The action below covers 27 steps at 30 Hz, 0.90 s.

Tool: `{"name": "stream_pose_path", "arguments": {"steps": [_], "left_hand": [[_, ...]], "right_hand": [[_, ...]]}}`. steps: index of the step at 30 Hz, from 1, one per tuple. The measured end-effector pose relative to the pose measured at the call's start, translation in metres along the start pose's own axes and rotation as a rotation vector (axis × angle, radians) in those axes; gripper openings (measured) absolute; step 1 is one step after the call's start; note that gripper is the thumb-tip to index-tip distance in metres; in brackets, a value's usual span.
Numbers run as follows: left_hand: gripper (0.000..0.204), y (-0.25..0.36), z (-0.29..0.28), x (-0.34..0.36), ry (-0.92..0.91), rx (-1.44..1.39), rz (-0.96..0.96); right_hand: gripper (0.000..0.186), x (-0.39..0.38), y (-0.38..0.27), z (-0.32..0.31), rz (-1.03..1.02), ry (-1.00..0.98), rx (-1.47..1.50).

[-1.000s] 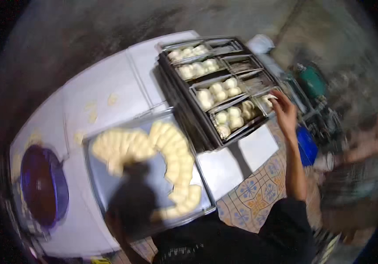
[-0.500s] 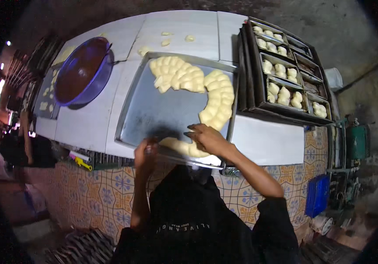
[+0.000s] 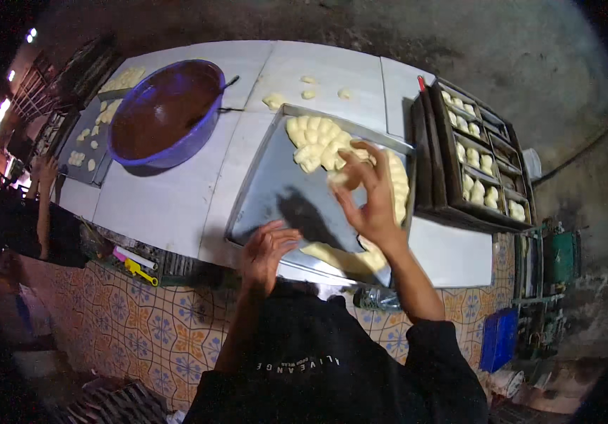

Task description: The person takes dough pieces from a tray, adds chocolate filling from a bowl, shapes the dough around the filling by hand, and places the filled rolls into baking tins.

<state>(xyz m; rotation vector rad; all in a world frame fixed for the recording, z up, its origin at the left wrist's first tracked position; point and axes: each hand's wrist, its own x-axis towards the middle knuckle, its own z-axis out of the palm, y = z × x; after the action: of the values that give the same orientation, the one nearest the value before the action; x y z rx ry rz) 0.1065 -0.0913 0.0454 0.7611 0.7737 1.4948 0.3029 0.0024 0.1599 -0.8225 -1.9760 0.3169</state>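
position the right hand (image 3: 373,201) as shown: above the tray (image 3: 261,191), thumb and fingertips set wide in a curl; whether dough is pinched between them cannot be told. the left hand (image 3: 265,254) is at the near rim, fingers loosely extended, holding nothing visible. the dough (image 3: 320,134) lies segmented beneath and beyond the right hand, with more along the tray's right and near sides. the tray sits between both hands, presumably for equal reach; its raised rim likely contains the dough. right of the right hand, the moulds (image 3: 428,162) hold balls (image 3: 473,160) in groups; their partitions presumably keep groups apart. beyond the left hand, to its left, stands the bowl (image 3: 192,147), with brown contents.

surface: the table (image 3: 155,212) is white, with visible seams; scraps (image 3: 309,94) lie beyond the tray.

room: the floor (image 3: 184,325) has patterned tiles; a blue crate (image 3: 498,339) stands right of the right hand; a co-worker's hand (image 3: 46,169) is far left of the left hand
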Motion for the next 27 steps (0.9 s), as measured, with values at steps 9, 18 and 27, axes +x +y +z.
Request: {"name": "stream_pose_path", "arguments": {"steps": [9,18,27], "left_hand": [[0.044,0.036,-0.059,0.038,-0.076,-0.549,-0.368],[0.021,0.044,-0.067,0.057,0.223,0.351,0.083],[0.031,0.041,-0.092,0.093,0.209,-0.637,-0.291]], "right_hand": [[0.05,-0.021,-0.043,0.12,0.157,-0.313,0.072],[0.032,-0.015,-0.003,0.178,0.295,-0.124,0.3],[0.047,0.008,0.017,0.228,0.358,-0.232,0.678]]}}
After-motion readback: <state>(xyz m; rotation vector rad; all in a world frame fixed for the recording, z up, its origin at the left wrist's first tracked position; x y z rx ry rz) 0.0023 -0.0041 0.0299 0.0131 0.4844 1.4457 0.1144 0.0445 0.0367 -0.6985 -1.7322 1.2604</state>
